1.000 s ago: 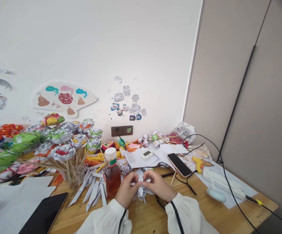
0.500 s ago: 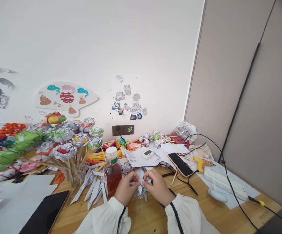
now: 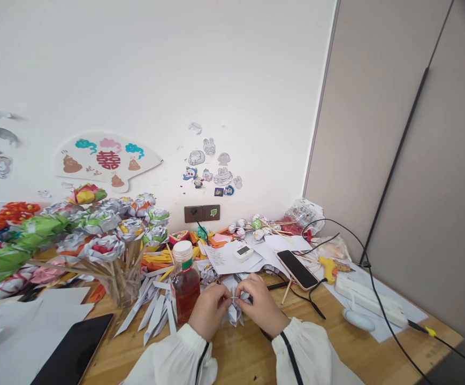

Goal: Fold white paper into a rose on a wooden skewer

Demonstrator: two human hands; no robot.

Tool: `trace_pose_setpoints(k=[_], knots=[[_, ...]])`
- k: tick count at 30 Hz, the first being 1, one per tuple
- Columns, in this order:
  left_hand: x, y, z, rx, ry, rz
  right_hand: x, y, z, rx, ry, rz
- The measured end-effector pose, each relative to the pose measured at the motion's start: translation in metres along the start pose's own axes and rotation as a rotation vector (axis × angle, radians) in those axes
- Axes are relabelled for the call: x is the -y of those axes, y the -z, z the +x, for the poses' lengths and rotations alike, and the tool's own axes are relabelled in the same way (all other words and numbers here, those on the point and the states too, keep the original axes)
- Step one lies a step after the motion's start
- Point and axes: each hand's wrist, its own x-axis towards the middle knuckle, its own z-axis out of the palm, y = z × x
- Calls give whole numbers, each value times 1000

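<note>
Both my hands meet low at the centre of the wooden desk (image 3: 248,358) around a small folded white paper piece (image 3: 234,313). My left hand (image 3: 209,313) pinches its left side with curled fingers. My right hand (image 3: 261,306) grips its right side, fingers closed. Both wrists wear white puffed sleeves. Just left of my left hand stands a bottle of amber liquid (image 3: 184,286) with a white cap. Folded white paper strips (image 3: 152,310) lie fanned out beside the bottle.
A bunch of paper flowers on sticks (image 3: 96,235) stands in a jar at left. A dark tablet (image 3: 74,353) lies at front left. A phone (image 3: 295,269), yellow glue gun (image 3: 328,267), power strip (image 3: 368,299), white mouse (image 3: 356,320) and black cables sit at right.
My hands have stayed together on the folded paper, with only small finger movements. The view has shifted slightly.
</note>
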Motion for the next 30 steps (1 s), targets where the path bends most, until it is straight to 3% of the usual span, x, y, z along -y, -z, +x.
trace_pose_setpoints(k=[10, 16, 24, 30], knots=[[9, -6, 1, 71, 55, 61, -6, -3, -1, 96, -18, 61], [5, -7, 0, 58, 65, 53, -9, -8, -3, 60, -91, 49], [5, -7, -1, 103, 103, -136, -12, -12, -3, 26, -136, 72], [3, -5, -1, 114, 154, -328, -11, -9, -2, -9, -81, 87]])
